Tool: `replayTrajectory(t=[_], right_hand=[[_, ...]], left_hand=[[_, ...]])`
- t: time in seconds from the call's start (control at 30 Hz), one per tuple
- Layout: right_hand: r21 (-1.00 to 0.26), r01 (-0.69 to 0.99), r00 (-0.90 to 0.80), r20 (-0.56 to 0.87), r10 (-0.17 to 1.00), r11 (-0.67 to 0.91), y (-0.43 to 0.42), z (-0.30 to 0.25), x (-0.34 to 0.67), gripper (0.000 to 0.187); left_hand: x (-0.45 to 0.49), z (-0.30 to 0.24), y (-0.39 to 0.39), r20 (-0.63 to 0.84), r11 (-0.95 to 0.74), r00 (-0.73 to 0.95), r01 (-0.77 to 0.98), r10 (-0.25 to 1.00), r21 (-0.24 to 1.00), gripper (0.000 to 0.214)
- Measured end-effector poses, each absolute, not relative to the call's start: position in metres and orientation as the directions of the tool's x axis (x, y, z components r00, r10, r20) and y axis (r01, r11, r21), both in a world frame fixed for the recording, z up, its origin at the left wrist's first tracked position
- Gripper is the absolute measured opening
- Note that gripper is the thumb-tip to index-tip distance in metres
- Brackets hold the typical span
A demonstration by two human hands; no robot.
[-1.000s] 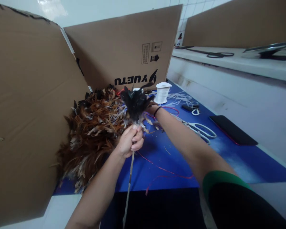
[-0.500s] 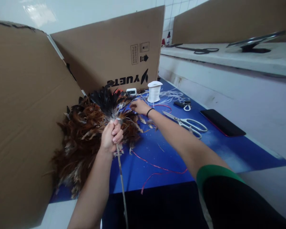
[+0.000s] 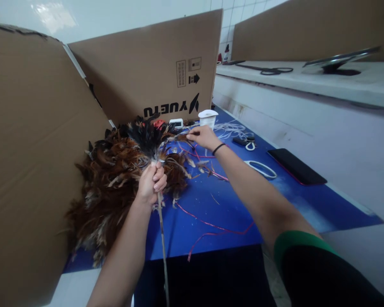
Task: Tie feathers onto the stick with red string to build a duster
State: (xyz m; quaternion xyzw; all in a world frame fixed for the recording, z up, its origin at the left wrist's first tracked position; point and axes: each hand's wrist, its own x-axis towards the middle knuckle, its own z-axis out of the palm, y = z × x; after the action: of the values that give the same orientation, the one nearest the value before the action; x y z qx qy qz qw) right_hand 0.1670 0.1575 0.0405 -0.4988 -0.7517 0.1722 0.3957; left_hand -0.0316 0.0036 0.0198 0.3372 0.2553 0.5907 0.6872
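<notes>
Several black feathers [image 3: 144,140] already top the stick [image 3: 163,238] the left hand [image 3: 152,184] clenches; right hand [image 3: 206,137] pinches a brown feather [image 3: 181,137], heap [image 3: 112,183] seemingly unused.

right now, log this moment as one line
left hand: gripping stick below black feathers; right hand: at brown feathers; white spool: beyond right hand

black feathers [image 3: 144,137], brown feathers [image 3: 107,175], blue tabletop [image 3: 198,200]
</notes>
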Motion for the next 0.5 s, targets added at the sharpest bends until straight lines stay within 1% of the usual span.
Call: replayTrajectory(t=[0.1,0.17,0.2,0.27,0.33,0.4,0.47,0.5], right_hand=[[-0.783,0.382,-0.090,0.497,0.863,0.491,0.135,0.053,0.188,0.015],[-0.844,0.228,-0.053,0.487,0.872,0.486,0.115,0.056,0.200,0.018],[-0.871,0.159,-0.064,0.461,0.885,0.465,0.106,0.056,0.206,0.019],[-0.913,0.069,-0.157,0.387,0.908,0.401,0.089,0.051,0.216,0.022],[-0.934,0.092,-0.298,0.306,0.904,0.346,0.078,0.040,0.225,0.024],[-0.910,0.227,-0.421,0.230,0.877,0.348,0.072,0.026,0.230,0.022],[-0.823,0.402,-0.462,0.196,0.865,0.401,0.070,0.012,0.232,0.017],[-0.759,0.478,-0.459,0.214,0.862,0.443,0.069,0.007,0.231,0.016]], left_hand=[[-0.031,0.017,0.005,0.037,0.080,0.174,-0.620,0.984,0.781,0.016],[-0.030,0.015,0.005,0.032,0.088,0.184,-0.608,0.982,0.789,0.016],[-0.029,0.014,0.006,0.027,0.096,0.193,-0.601,0.981,0.794,0.015],[-0.027,0.011,0.006,0.010,0.123,0.221,-0.581,0.975,0.805,0.016],[-0.024,0.009,0.006,-0.012,0.154,0.252,-0.553,0.968,0.819,0.017],[-0.022,0.006,0.005,-0.032,0.179,0.278,-0.525,0.960,0.832,0.019],[-0.019,0.004,0.005,-0.044,0.192,0.293,-0.501,0.955,0.844,0.020],[-0.018,0.003,0.005,-0.048,0.196,0.298,-0.490,0.953,0.849,0.021]])
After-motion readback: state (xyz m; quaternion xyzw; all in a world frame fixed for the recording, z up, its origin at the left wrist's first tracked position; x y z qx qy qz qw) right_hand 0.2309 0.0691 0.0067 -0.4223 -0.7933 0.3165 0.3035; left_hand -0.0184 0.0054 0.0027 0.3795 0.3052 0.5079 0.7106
